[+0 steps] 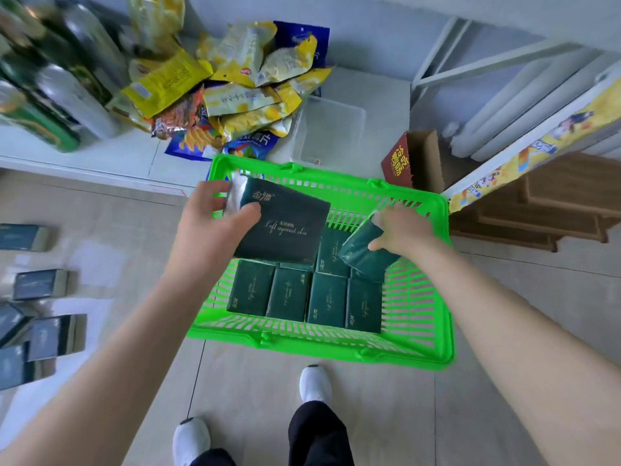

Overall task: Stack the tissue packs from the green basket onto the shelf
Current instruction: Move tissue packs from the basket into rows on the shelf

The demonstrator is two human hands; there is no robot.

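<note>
Floor: pale beige tiles run under everything, with a low white shelf along their far edge.
Basket: the green basket stands on the tiles, its far rim just beside the shelf's front edge.
Left hand: the left hand grips a dark green tissue pack, the held pack. The thumb lies on its printed top face and the fingers wrap round its far-left end. The pack sits over the basket's far-left corner, above the packs lying below.
Right hand: the right hand is curled round a tilted pack near the basket's right wall, thumb on its face. Whether its lower end touches the packs beneath cannot be told.
Packs in basket: a row of four packs lies flat, side by side, along the near edge of the basket's bottom. More packs lie behind, partly hidden.
Shelf: snack bags are heaped at its middle, blurred bottles stand toward its left end, and a clear tub sits toward its right end.
Far-right corner of basket: an open cardboard box stands just beyond it.
Left edge of floor: several loose packs, blurred, lie well apart from the basket.
Feet: white shoes stand on the tiles, one just beside the basket's near rim.
</note>
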